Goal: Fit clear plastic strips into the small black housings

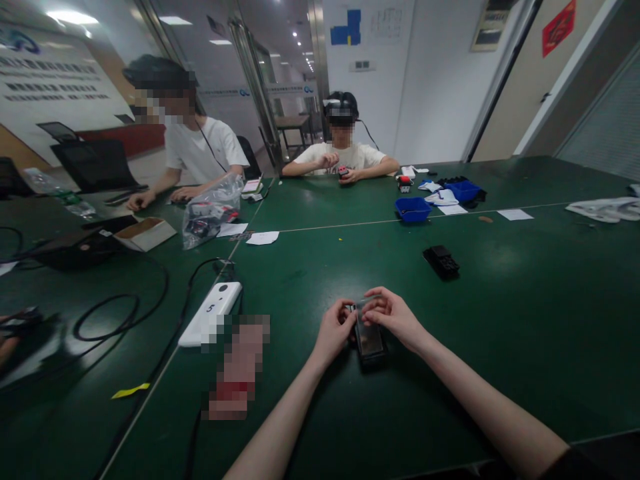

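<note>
A black rectangular device (371,341) with a flat, glossy face lies on the green table in front of me. My left hand (339,328) is closed at its upper left edge, thumb and fingers gripping it there. Over its upper end my right hand (395,319) is bent, the fingers curled together at the top right. Something thin and clear seems to show at those fingertips, but I cannot make it out. Farther off to the right, apart from both hands, sits another small black device (441,261).
On my left lie a white power bank (213,313) marked 5, black cables, a yellow strip (131,391) and a blurred-out pinkish item. A clear plastic bag (210,212) and an open carton (145,233) stand beyond. A blue tray (413,209) sits far right. Two people sit across the table.
</note>
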A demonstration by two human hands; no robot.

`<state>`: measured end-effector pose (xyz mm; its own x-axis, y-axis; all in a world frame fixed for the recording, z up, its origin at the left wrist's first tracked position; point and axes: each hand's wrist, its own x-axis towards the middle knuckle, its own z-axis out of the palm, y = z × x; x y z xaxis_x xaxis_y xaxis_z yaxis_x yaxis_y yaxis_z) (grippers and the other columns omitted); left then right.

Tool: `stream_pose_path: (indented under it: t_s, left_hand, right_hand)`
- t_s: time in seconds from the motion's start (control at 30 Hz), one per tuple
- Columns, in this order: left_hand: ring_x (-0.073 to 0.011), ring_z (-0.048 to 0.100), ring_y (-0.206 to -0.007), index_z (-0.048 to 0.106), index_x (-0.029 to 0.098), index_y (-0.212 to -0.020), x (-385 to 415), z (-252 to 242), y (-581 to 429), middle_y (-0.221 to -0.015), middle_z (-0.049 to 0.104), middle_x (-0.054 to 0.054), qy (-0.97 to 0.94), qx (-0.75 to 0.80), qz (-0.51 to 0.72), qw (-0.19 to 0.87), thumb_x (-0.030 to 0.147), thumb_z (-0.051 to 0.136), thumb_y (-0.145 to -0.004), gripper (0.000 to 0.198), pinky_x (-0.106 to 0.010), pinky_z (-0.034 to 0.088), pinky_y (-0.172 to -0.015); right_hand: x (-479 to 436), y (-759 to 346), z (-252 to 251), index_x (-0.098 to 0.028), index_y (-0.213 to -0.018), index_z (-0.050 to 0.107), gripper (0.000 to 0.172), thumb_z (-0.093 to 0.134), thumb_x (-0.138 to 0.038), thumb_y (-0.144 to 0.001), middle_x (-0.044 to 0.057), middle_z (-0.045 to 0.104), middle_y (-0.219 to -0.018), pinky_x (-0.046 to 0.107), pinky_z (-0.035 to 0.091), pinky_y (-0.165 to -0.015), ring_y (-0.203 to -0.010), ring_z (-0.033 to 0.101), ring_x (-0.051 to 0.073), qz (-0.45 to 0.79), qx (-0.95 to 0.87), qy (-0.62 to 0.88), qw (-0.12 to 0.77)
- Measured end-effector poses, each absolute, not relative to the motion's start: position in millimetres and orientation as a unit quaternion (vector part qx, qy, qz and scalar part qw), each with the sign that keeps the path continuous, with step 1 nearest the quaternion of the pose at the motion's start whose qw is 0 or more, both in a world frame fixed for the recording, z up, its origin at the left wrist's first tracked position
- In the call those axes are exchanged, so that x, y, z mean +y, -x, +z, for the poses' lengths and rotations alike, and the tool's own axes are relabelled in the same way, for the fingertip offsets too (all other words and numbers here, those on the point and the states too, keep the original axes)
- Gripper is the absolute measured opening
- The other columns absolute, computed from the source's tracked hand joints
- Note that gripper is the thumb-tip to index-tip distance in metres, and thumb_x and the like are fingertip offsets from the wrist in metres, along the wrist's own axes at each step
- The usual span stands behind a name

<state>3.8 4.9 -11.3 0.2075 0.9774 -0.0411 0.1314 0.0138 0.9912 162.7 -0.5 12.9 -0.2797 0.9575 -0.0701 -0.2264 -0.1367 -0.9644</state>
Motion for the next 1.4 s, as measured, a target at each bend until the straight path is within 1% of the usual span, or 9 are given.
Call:
stream_pose_path:
  t_s: [0.3,0.43,0.6,0.7,0.93,1.03,1.1,1.23,1.4]
  left_hand:
    - [-0.0075,0.048,-0.040,0.052,0.016,-0.092,4,-10,-4,-0.055,0.049,0.007,-0.565,0.482,0.407,0.531,0.038,0.058,-0.075,0.029,-0.017,0.039,-0.038]
    - [-0.0071,0.046,-0.039,0.052,0.016,-0.090,4,-11,-4,-0.054,0.046,0.007,-0.570,0.480,0.408,0.528,0.038,0.057,-0.076,0.027,-0.017,0.038,-0.037]
    - [-0.0072,0.047,-0.039,0.052,0.016,-0.091,4,-11,-4,-0.055,0.047,0.007,-0.571,0.478,0.404,0.531,0.037,0.056,-0.077,0.026,-0.017,0.037,-0.038]
    - [-0.0078,0.048,-0.040,0.052,0.016,-0.092,5,-13,-3,-0.055,0.047,0.007,-0.573,0.478,0.402,0.530,0.037,0.056,-0.077,0.026,-0.018,0.038,-0.038]
    - [-0.0085,0.049,-0.045,0.053,0.015,-0.094,4,-11,-3,-0.065,0.051,0.003,-0.565,0.463,0.406,0.549,0.036,0.052,-0.079,0.026,-0.019,0.041,-0.040]
    - [-0.0085,0.049,-0.047,0.052,0.015,-0.095,4,-9,-2,-0.065,0.050,0.003,-0.567,0.461,0.406,0.549,0.036,0.050,-0.080,0.026,-0.019,0.042,-0.041]
    - [-0.0082,0.048,-0.048,0.052,0.014,-0.094,3,-8,-2,-0.064,0.048,0.004,-0.575,0.463,0.402,0.542,0.036,0.053,-0.078,0.028,-0.019,0.042,-0.043]
    - [-0.0086,0.049,-0.053,0.051,0.014,-0.098,3,-9,-2,-0.067,0.049,0.004,-0.608,0.464,0.384,0.518,0.033,0.065,-0.068,0.037,-0.018,0.041,-0.046]
    - [-0.0099,0.050,-0.059,0.052,0.014,-0.099,3,-8,-2,-0.071,0.052,0.002,-0.635,0.469,0.371,0.489,0.032,0.067,-0.066,0.041,-0.018,0.038,-0.048]
  right_hand:
    - [-1,-164,13,-0.021,-0.096,0.050,0.030,0.063,-0.020,-0.069,-0.002,0.063,-0.077,0.028,0.051,-0.067,-0.067,0.062,0.012,0.610,-0.536,0.403,0.422]
    - [0,-169,15,-0.020,-0.099,0.054,0.028,0.059,-0.018,-0.072,0.001,0.064,-0.083,0.028,0.047,-0.067,-0.077,0.060,0.014,0.518,-0.615,0.440,0.400]
    - [3,-176,15,-0.020,-0.097,0.060,0.027,0.063,-0.019,-0.070,0.005,0.060,-0.099,0.034,0.043,-0.080,-0.096,0.054,0.019,0.393,-0.691,0.478,0.373]
    - [5,-178,13,-0.020,-0.098,0.060,0.026,0.063,-0.022,-0.072,0.005,0.060,-0.102,0.036,0.041,-0.085,-0.099,0.053,0.020,0.400,-0.699,0.469,0.362]
    - [5,-177,10,-0.018,-0.100,0.059,0.026,0.060,-0.019,-0.074,0.007,0.061,-0.103,0.035,0.043,-0.086,-0.098,0.056,0.019,0.434,-0.691,0.462,0.349]
    - [6,-177,7,-0.018,-0.100,0.059,0.027,0.060,-0.018,-0.073,0.006,0.061,-0.103,0.035,0.043,-0.087,-0.098,0.056,0.018,0.431,-0.691,0.462,0.352]
    - [7,-178,4,-0.018,-0.101,0.060,0.028,0.061,-0.018,-0.073,0.006,0.061,-0.104,0.035,0.044,-0.087,-0.098,0.057,0.018,0.433,-0.688,0.462,0.355]
    - [9,-180,0,-0.018,-0.102,0.060,0.028,0.061,-0.021,-0.074,0.007,0.061,-0.105,0.035,0.044,-0.088,-0.100,0.057,0.019,0.436,-0.694,0.451,0.354]
    - [8,-179,-3,-0.018,-0.110,0.057,0.037,0.062,-0.023,-0.073,0.009,0.061,-0.113,0.035,0.045,-0.089,-0.100,0.059,0.019,0.460,-0.666,0.459,0.366]
